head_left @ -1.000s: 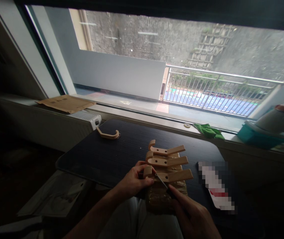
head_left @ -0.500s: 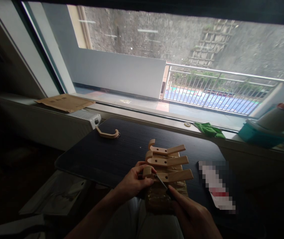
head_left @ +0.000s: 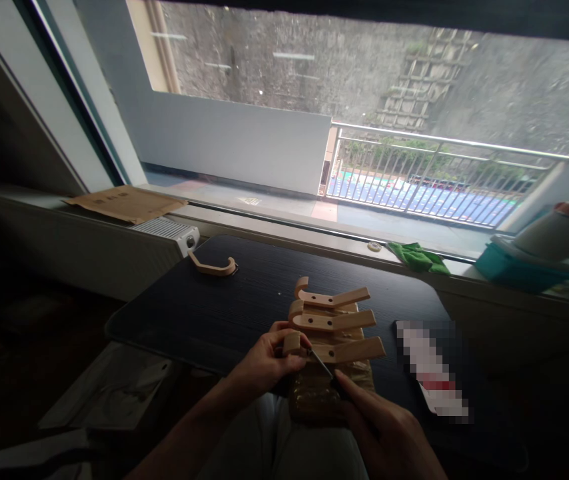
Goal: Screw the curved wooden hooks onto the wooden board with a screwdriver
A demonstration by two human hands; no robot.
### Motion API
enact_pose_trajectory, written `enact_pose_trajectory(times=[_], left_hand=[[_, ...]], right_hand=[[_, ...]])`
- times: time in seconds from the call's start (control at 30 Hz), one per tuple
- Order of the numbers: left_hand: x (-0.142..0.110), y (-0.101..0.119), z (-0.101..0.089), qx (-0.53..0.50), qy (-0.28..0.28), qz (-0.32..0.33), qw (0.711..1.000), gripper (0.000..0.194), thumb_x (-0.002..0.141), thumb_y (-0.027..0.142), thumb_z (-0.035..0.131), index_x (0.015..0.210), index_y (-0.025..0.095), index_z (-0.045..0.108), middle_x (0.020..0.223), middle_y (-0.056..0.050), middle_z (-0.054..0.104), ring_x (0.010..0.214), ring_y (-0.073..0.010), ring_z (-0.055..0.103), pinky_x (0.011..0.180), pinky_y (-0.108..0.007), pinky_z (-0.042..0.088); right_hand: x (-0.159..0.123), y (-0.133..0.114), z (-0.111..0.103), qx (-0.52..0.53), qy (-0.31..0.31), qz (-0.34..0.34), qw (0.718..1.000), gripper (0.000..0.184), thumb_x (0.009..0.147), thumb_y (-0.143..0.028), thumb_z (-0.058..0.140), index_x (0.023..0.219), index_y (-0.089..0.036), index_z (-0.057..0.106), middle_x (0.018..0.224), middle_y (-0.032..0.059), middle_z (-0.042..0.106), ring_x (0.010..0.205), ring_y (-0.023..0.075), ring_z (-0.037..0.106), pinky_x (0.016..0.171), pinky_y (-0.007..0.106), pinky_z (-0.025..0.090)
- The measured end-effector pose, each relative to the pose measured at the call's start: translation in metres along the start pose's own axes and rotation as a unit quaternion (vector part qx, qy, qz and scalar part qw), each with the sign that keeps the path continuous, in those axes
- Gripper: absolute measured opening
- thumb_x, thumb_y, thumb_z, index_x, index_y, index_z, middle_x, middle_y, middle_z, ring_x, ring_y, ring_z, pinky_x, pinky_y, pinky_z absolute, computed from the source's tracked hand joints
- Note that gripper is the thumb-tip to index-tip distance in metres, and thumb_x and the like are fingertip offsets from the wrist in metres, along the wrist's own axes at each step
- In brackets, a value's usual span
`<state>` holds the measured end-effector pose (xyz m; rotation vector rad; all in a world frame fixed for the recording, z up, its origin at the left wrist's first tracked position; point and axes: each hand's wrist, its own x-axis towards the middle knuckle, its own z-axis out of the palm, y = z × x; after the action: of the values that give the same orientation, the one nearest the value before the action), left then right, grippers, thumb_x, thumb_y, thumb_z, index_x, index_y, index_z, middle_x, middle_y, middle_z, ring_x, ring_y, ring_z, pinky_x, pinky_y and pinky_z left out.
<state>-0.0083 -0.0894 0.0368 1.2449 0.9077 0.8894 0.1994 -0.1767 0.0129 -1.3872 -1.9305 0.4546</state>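
Observation:
My left hand (head_left: 277, 353) grips the curled end of the nearest wooden hook (head_left: 352, 351), fingers closed around it. In my right hand (head_left: 377, 407) is a screwdriver (head_left: 322, 364) with a thin metal shaft and a dark handle mostly hidden by the fingers. Its tip meets the hook at the hole beside my left fingers. Two more wooden hooks, a middle one (head_left: 349, 322) and a far one (head_left: 347, 297), lie parallel behind it, each with two dark holes. All three rest on a block wrapped in shiny brown tape (head_left: 319, 393).
Another wooden hook (head_left: 214, 268) lies at the far left of the dark table (head_left: 204, 320). A pixelated flat object (head_left: 432, 370) is at the right. On the windowsill are a brown envelope (head_left: 127, 203), a green cloth (head_left: 417, 258) and a teal container (head_left: 519, 267).
The whole view has shifted slightly. Both hands keep nearly the same pose, with the screwdriver tip still at the nearest hook's hole.

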Motion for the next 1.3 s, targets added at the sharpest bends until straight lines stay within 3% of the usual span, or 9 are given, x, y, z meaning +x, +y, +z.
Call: enact_pose_trajectory(times=[0.3,0.4,0.6,0.67,0.73,0.8,0.9,1.13,1.3], left_hand=[[-0.001,-0.002,0.002,0.011,0.009,0.008,1.000,0.021,0.062,0.024,0.071,0.081,0.016,0.068,0.111,-0.005,0.043,0.094,-0.0202,0.055,0.074,-0.025,0.049],[-0.002,-0.005,0.002,0.028,0.011,0.017,0.999,0.023,0.065,0.028,0.070,0.085,0.015,0.065,0.110,-0.005,0.046,0.091,-0.0200,0.057,0.073,-0.026,0.050],[-0.015,-0.012,0.000,0.084,0.041,0.054,0.994,0.046,0.075,0.026,0.063,0.119,0.019,0.049,0.122,-0.007,0.047,0.107,-0.0236,0.053,0.088,-0.033,0.047],[-0.028,-0.013,-0.002,0.179,0.103,0.114,0.972,0.041,0.079,0.024,0.059,0.119,0.021,0.049,0.124,-0.006,0.048,0.114,-0.0234,0.049,0.098,-0.037,0.040],[-0.046,-0.014,-0.001,0.274,0.174,0.192,0.926,0.029,0.084,0.020,0.053,0.113,0.023,0.052,0.122,-0.004,0.049,0.117,-0.0217,0.046,0.102,-0.038,0.036],[-0.063,-0.013,0.002,0.342,0.179,0.267,0.883,0.024,0.085,0.016,0.051,0.107,0.025,0.054,0.118,-0.003,0.052,0.115,-0.0200,0.047,0.099,-0.035,0.040],[-0.081,-0.010,0.011,0.428,0.127,0.330,0.832,0.032,0.082,0.011,0.051,0.111,0.025,0.053,0.118,-0.004,0.057,0.115,-0.0198,0.049,0.097,-0.033,0.043],[-0.072,-0.006,0.029,0.566,0.043,0.188,0.802,0.059,0.079,0.022,0.055,0.135,0.018,0.039,0.144,-0.012,0.036,0.122,-0.0285,0.046,0.096,-0.043,0.045],[-0.059,0.004,0.040,0.583,0.030,0.124,0.803,0.061,0.080,0.030,0.057,0.136,0.016,0.038,0.140,-0.014,0.042,0.116,-0.0313,0.050,0.093,-0.047,0.045]], right_hand=[[0.004,-0.005,-0.006,-0.010,-0.028,0.008,1.000,0.041,0.087,-0.022,0.041,0.125,-0.022,0.057,0.106,0.0058,0.069,0.083,0.0182,0.069,0.079,0.027,0.053],[0.004,-0.010,-0.005,-0.023,-0.010,0.013,1.000,0.040,0.087,-0.022,0.041,0.124,-0.023,0.058,0.108,0.0051,0.069,0.087,0.0183,0.068,0.079,0.026,0.053],[-0.005,-0.019,0.006,-0.084,0.069,0.043,0.993,0.040,0.088,-0.023,0.041,0.124,-0.024,0.057,0.107,0.0047,0.069,0.087,0.0188,0.068,0.073,0.025,0.055],[-0.009,-0.019,0.009,-0.094,0.079,0.039,0.992,0.040,0.087,-0.023,0.041,0.124,-0.023,0.057,0.106,0.0047,0.069,0.087,0.0190,0.068,0.071,0.024,0.055],[-0.011,-0.019,0.009,-0.096,0.078,0.023,0.992,0.039,0.087,-0.023,0.042,0.124,-0.023,0.057,0.107,0.0045,0.069,0.088,0.0191,0.068,0.071,0.024,0.055],[-0.011,-0.018,0.005,-0.101,0.064,0.008,0.993,0.039,0.087,-0.022,0.043,0.124,-0.023,0.056,0.106,0.0041,0.070,0.087,0.0185,0.068,0.070,0.023,0.055],[-0.005,-0.019,-0.011,-0.102,0.003,-0.035,0.994,0.040,0.085,-0.021,0.046,0.124,-0.024,0.055,0.104,0.0037,0.070,0.082,0.0170,0.069,0.066,0.020,0.055],[0.042,-0.052,-0.075,-0.145,0.001,-0.007,0.989,0.019,0.087,-0.036,0.049,0.101,-0.028,0.061,0.091,-0.0001,0.070,0.075,0.0149,0.066,0.062,0.022,0.051],[0.085,-0.079,-0.080,-0.199,-0.027,-0.013,0.979,0.021,0.089,-0.041,0.044,0.085,-0.025,0.056,0.068,-0.0020,0.065,0.056,0.0139,0.058,0.051,0.024,0.040]])
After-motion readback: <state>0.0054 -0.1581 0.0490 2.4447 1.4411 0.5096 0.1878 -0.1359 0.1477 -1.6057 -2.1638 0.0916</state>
